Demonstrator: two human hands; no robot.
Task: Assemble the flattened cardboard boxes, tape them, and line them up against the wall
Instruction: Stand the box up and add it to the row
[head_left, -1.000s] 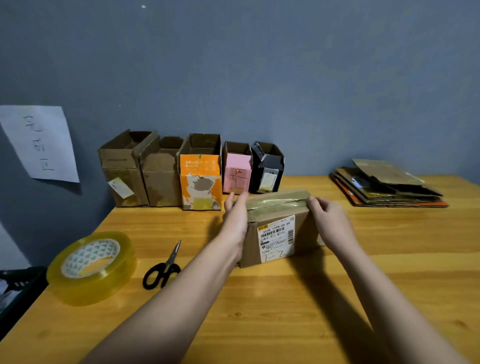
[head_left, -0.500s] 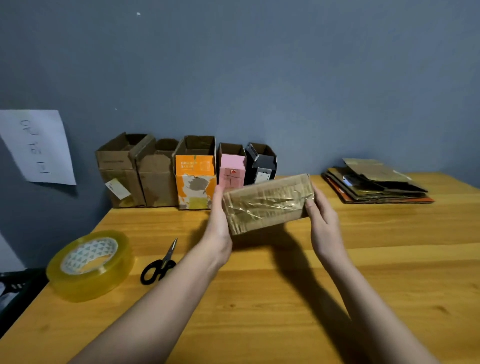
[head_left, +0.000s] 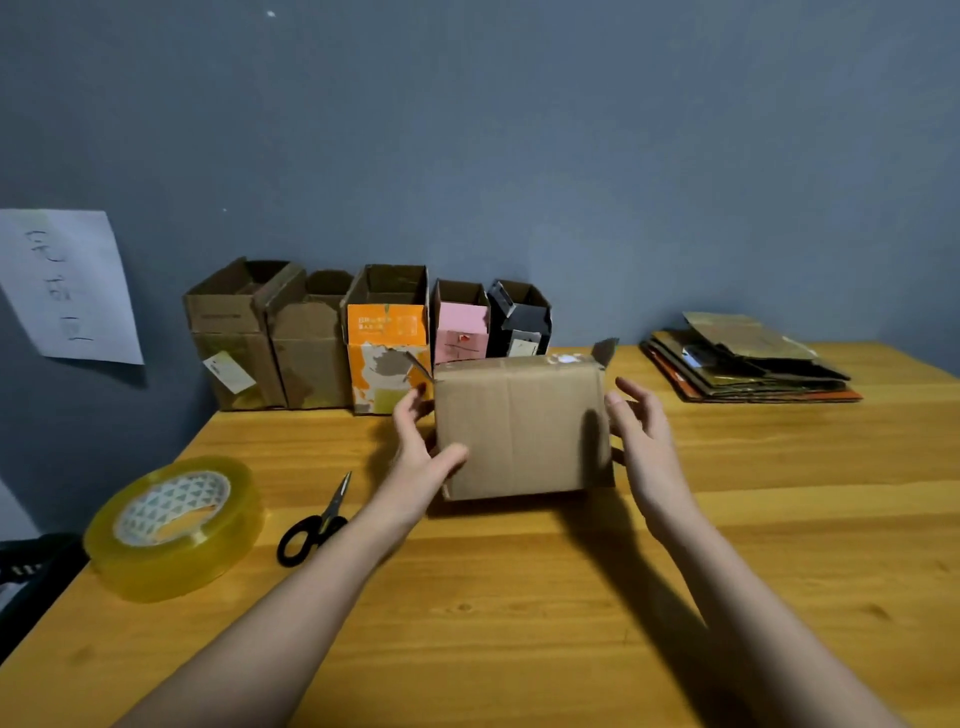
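Far left on the table (head_left: 519, 597) sits the tape roll (head_left: 174, 527), scissors (head_left: 317, 519) just right of it; behind them a row of five open boxes (head_left: 363, 338) stands along the wall (head_left: 519, 130), ending with the black one (head_left: 519, 322); the brown box (head_left: 522, 426) is held up just in front of that row's right end, open top flaps pointing away from me; left hand (head_left: 415, 457) grips its left edge, thumb curled on the near face and fingers (head_left: 413, 402) round the side; right hand (head_left: 641, 441) is at the right edge with fingers spread loose, looks like it's barely touching; so I'd guess the free slot right of the black box is the target, straight ahead and slightly right; far right, the flat cardboard stack (head_left: 748, 364) waits.
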